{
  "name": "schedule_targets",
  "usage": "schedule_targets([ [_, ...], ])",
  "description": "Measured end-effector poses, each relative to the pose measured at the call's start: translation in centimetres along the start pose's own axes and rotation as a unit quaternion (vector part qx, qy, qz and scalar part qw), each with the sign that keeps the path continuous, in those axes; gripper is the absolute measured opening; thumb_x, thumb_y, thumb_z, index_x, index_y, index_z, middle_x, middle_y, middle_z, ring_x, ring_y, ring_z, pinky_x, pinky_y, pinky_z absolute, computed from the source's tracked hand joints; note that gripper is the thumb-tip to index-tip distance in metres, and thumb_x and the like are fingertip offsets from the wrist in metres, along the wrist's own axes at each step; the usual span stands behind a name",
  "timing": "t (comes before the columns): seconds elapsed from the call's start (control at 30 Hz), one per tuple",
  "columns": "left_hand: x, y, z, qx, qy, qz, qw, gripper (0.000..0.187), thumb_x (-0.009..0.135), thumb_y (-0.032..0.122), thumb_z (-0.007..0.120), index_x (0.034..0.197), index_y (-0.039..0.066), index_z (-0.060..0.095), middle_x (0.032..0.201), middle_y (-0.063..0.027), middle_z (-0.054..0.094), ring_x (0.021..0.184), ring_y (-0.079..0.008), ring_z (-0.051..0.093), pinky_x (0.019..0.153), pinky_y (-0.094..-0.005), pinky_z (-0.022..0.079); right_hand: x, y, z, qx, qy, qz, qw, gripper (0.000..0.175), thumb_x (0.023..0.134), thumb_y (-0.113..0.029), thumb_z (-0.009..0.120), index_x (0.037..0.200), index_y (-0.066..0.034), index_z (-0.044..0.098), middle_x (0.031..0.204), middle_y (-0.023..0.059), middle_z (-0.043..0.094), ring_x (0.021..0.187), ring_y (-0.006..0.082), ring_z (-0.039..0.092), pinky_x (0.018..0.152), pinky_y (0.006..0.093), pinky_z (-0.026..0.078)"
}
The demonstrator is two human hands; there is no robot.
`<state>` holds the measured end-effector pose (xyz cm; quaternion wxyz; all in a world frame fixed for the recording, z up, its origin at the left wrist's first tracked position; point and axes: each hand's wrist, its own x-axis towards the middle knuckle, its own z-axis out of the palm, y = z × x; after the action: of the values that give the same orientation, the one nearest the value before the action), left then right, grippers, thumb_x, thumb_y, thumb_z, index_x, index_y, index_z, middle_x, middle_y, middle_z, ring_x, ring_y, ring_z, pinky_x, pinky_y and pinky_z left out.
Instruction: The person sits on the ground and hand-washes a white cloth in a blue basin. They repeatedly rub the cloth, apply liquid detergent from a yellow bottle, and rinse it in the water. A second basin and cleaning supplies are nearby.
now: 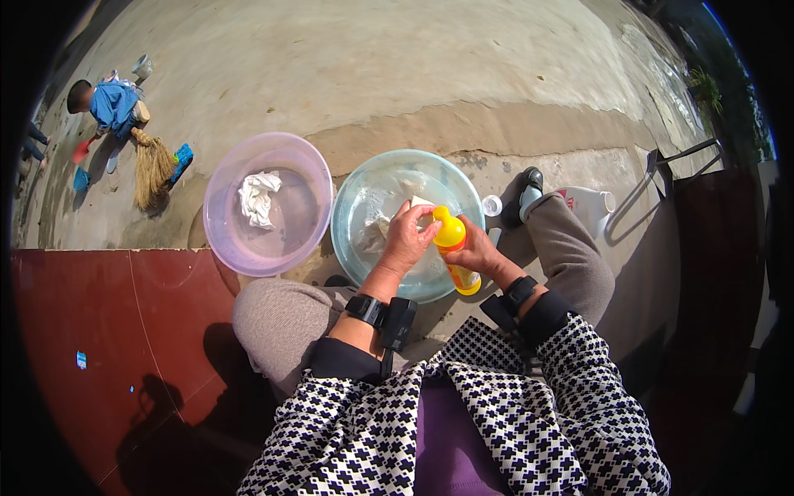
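My right hand [476,248] is wrapped around a yellow plastic bottle [464,276] with a printed label, its narrow neck pointing away from me. The fingertips of my left hand [407,237] are at the bottle's neck; whether they grip it or a small white piece there is unclear. Both hands are over a translucent blue-green plastic basin [347,260] holding some water. Wet pale cloth [373,234] lies inside, partly hidden by my left hand. To the left stands a translucent purple basin [214,229] with a crumpled white cloth [259,198].
A white plastic jug [586,208] lies beyond my right leg, near a loose white cap [492,205]. A metal-framed object [688,152] stands far right. At left are a straw broom [152,170], a crouching person [115,105] with a red toy shovel [82,151], and a small bucket [142,66].
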<state>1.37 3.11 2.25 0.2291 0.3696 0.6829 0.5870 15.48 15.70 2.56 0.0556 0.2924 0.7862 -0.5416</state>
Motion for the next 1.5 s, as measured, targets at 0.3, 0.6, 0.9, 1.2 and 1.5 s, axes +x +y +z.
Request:
schedule_targets([
  [0.3,-0.4,0.0,-0.5,0.062,-0.038,0.024,0.997,0.028,0.075,0.009,0.071,0.102,0.004,0.065,0.092,-0.0165,0.059,0.080,-0.0326,0.061,0.071,-0.0372,0.052,0.0,-1.8,-2.6,-0.077,-0.087,0.006,0.993,0.056,0.056,-0.018,0.077,0.104,-0.0032,0.053,0.090,0.0124,0.064,0.086,0.0271,0.063,0.080,0.0338,0.048],
  [0.6,-1.2,0.2,-0.5,0.145,-0.102,0.079,0.981,0.032,0.072,0.005,0.066,0.104,0.002,0.064,0.090,-0.0193,0.055,0.076,-0.0359,0.061,0.067,-0.0392,0.053,0.1,-1.6,-4.4,-0.108,-0.192,0.021,0.975,0.054,0.055,-0.016,0.077,0.104,-0.0033,0.056,0.091,0.0108,0.065,0.084,0.0234,0.063,0.079,0.0321,0.049],
  [0.9,-1.6,-0.6,0.0,0.221,-0.051,0.084,0.970,0.025,0.071,0.000,0.062,0.096,0.001,0.060,0.091,-0.0178,0.053,0.078,-0.0370,0.060,0.069,-0.0422,0.052,0.2,-1.2,-2.5,-0.113,-0.158,-0.012,0.981,0.056,0.056,-0.020,0.076,0.105,-0.0023,0.056,0.091,0.0137,0.065,0.086,0.0293,0.063,0.079,0.0342,0.050],
  [1.2,-0.8,-1.8,0.0,-0.095,0.054,-0.075,0.991,0.046,0.083,-0.006,0.057,0.125,0.011,0.048,0.115,-0.0146,0.060,0.102,-0.0218,0.061,0.083,-0.0308,0.049,0.0,-2.0,-2.7,-0.138,-0.085,-0.022,0.986,0.054,0.056,-0.024,0.076,0.100,-0.0011,0.054,0.086,0.0182,0.065,0.081,0.0340,0.063,0.075,0.0370,0.050],
  [1.5,-1.7,-3.4,0.9,-0.223,0.062,-0.241,0.943,0.040,0.085,-0.006,0.053,0.124,0.002,0.049,0.112,-0.0109,0.060,0.099,-0.0158,0.059,0.084,-0.0280,0.049,-0.3,-4.0,-2.2,-0.274,-0.019,0.036,0.961,0.056,0.058,-0.029,0.075,0.100,-0.0001,0.051,0.080,0.0215,0.063,0.078,0.0384,0.063,0.070,0.0415,0.051],
])
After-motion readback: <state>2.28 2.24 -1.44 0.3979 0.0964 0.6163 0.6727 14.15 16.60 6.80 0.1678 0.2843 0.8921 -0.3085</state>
